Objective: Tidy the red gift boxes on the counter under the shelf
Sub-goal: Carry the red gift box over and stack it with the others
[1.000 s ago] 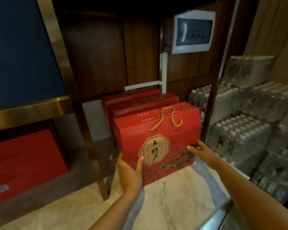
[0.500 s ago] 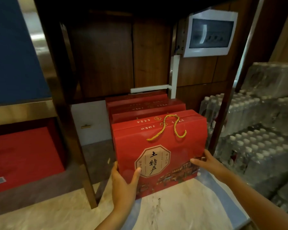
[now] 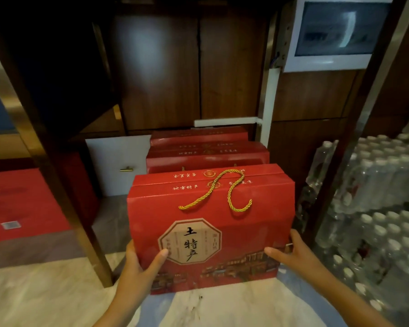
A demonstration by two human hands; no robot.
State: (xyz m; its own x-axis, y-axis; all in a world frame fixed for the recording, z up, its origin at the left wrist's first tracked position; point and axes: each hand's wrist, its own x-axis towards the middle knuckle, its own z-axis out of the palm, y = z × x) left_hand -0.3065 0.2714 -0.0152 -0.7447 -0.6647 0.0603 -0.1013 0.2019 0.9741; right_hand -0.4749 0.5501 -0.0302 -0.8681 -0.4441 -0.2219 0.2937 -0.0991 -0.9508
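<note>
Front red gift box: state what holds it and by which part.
Both hands hold the front red gift box by its lower side edges: left hand at the lower left corner, right hand at the lower right. The gold rope handle is untouched.

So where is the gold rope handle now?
In the head view, the gold rope handle lies near the centre, draped over the top front edge of the front red gift box, which stands ahead of the other red boxes.

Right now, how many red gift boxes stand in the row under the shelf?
4 visible: the front box between both hands, a second behind it, a third, and the rearmost by the wall. More may be hidden.
</note>
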